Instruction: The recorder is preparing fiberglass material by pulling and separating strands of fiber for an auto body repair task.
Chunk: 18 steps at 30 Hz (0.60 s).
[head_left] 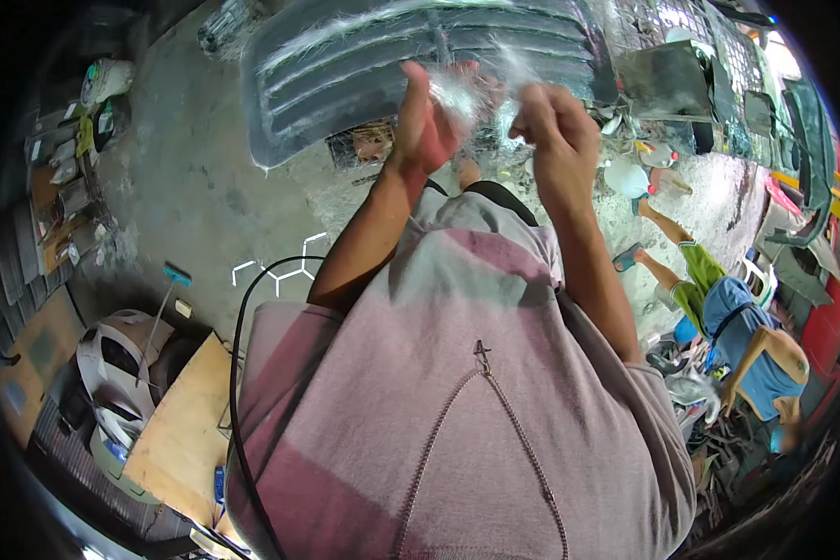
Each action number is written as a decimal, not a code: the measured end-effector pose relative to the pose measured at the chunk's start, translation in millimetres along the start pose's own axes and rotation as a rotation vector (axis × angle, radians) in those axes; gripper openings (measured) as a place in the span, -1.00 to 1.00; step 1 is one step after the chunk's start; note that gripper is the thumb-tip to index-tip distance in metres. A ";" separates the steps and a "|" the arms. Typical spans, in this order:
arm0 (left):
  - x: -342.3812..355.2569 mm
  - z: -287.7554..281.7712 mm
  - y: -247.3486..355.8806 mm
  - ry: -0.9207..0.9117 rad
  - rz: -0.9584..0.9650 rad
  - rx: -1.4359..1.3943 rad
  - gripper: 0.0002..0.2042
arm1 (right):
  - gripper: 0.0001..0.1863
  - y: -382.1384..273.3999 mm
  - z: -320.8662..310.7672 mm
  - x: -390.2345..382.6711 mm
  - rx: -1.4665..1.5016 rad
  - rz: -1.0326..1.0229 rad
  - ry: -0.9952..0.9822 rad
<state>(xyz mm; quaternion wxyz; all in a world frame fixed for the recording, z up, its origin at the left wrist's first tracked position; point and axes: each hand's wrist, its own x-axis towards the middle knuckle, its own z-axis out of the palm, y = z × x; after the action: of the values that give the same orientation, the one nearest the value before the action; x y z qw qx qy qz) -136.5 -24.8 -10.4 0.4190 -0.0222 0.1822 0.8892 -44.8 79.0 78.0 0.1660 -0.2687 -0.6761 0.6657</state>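
Observation:
In front of me my left hand (431,119) is turned palm up, its thumb raised and its fingers curled under a loose clump of shiny white fibres (459,101). My right hand (560,129) is close beside it, thumb and fingers pinched together on a wisp of the same fibres. Both hands are over the near edge of a large dark grey slatted panel (294,117). Along the far slat of this panel lies a long strip of white fibres (345,39). The tips of my left fingers are partly hidden by the clump.
A brown box (373,142) shows beneath the panel's near edge. At right, another person (747,317) bends over scattered scraps, near a white round container (625,177). Piled goods (75,196), a teal-headed broom (177,274) and a wooden board (182,429) are at left.

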 end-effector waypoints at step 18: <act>16.9 -19.3 -2.3 0.328 0.098 0.093 -0.76 | -0.75 71.0 19.4 12.8 0.045 0.301 -0.330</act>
<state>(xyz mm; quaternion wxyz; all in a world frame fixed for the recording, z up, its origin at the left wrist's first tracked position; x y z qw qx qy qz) -147.9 -17.6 -32.3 0.3403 -0.1388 0.2898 0.8837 -56.2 68.5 4.9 -0.0420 -0.2502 -0.6315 0.7327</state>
